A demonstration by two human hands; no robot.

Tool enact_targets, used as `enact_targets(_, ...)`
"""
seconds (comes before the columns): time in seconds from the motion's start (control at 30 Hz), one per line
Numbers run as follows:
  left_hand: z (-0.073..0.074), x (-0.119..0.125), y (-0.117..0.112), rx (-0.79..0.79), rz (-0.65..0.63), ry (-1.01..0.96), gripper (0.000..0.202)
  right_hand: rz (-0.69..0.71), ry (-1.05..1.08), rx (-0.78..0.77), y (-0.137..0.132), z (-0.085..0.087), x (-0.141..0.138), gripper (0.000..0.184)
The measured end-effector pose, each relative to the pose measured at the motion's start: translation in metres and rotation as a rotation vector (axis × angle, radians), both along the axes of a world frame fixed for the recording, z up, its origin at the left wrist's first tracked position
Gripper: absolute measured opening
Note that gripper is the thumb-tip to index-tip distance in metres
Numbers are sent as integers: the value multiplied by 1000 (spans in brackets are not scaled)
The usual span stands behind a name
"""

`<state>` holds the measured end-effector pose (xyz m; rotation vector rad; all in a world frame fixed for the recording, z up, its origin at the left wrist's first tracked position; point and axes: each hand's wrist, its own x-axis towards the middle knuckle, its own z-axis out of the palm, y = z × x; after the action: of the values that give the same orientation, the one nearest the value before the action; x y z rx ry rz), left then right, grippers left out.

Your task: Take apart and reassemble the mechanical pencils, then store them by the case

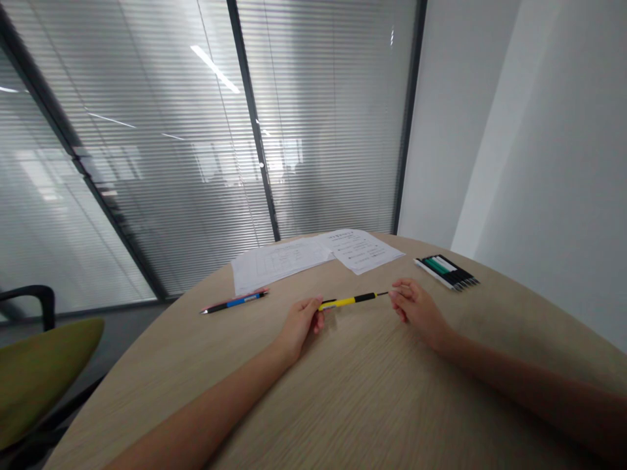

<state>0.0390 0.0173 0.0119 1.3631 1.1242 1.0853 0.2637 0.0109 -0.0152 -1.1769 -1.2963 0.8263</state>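
Observation:
A yellow pen barrel (345,302) with a black grip lies nearly level just above the table. My left hand (306,320) is closed around its rear end, thumb on top. From the grip's front end a thin dark pen refill (382,294) sticks out to the right. My right hand (414,307) pinches the far tip of this refill between thumb and fingers; whether a small tip part is also in those fingers is hidden.
A blue-and-black pen (240,302) lies left, with a reddish pen (220,303) partly behind it. Several black, white and green pens (447,271) lie in a row at right. Printed sheets (367,251) lie at the back. A green chair (44,372) stands beyond the table's left edge.

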Motion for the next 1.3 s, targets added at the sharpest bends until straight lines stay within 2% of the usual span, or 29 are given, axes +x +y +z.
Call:
enact_targets(0.3,0,0,-1,-6,8,-22,33,-40,48,10,5,-2,7,25)
enact_targets(0.5,-3,-1,2,-12,-22,-10,33,34,-11,8,2,-1,1,23)
enact_targets(0.7,1,0,-1,8,-2,2,34,80,-41,17,-1,1,0,22)
enact_targets(1.0,0,0,0,-16,-13,-47,32,21,12,41,-3,3,2,27)
enact_targets(1.17,0,0,1,-1,9,-63,32,-85,-82,37,2,-1,3,28)
enact_targets(1.3,-1,-1,3,-10,37,-109,34,-101,-339,-40,8,-5,9,17)
